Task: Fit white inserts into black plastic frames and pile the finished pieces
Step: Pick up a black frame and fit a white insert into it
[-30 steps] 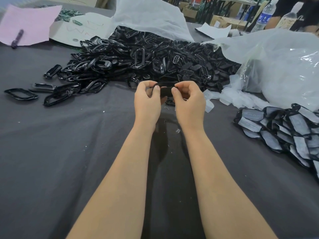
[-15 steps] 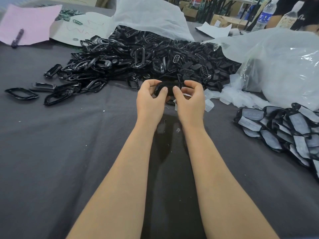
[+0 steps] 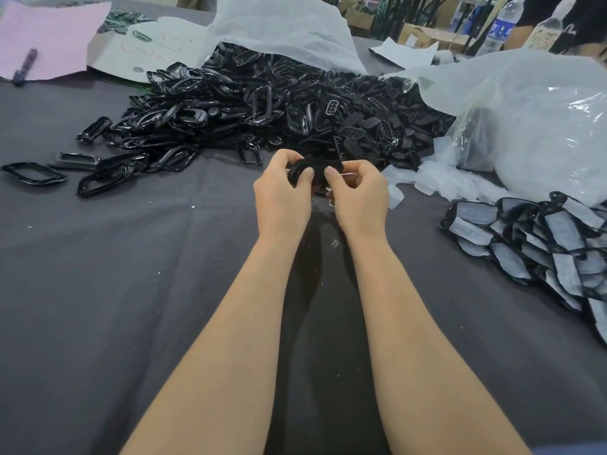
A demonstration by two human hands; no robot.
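Observation:
A black plastic frame (image 3: 316, 169) is held just above the dark table cloth at the centre. My left hand (image 3: 282, 198) grips its left end with curled fingers, and my right hand (image 3: 359, 198) pinches its right end; both thumbs press on its near side. A sliver of white shows by my right fingers. Behind my hands lies a big heap of loose black frames (image 3: 262, 106). White inserts (image 3: 437, 178) lie scattered to the right of my hands. The pile of finished pieces (image 3: 538, 238), black frames with white faces, lies at the right edge.
A large clear plastic bag (image 3: 532, 119) rises at the back right, another white bag (image 3: 282, 24) behind the heap. Pink paper (image 3: 49, 37) with a marker (image 3: 24, 65) lies far left. Stray frames (image 3: 33, 174) lie at the left. A person and water bottles stand far right.
My hands have kept hold of the frame and turned it slightly between the fingers; my thumbs have shifted along its near side. My hands stay in about the same place.

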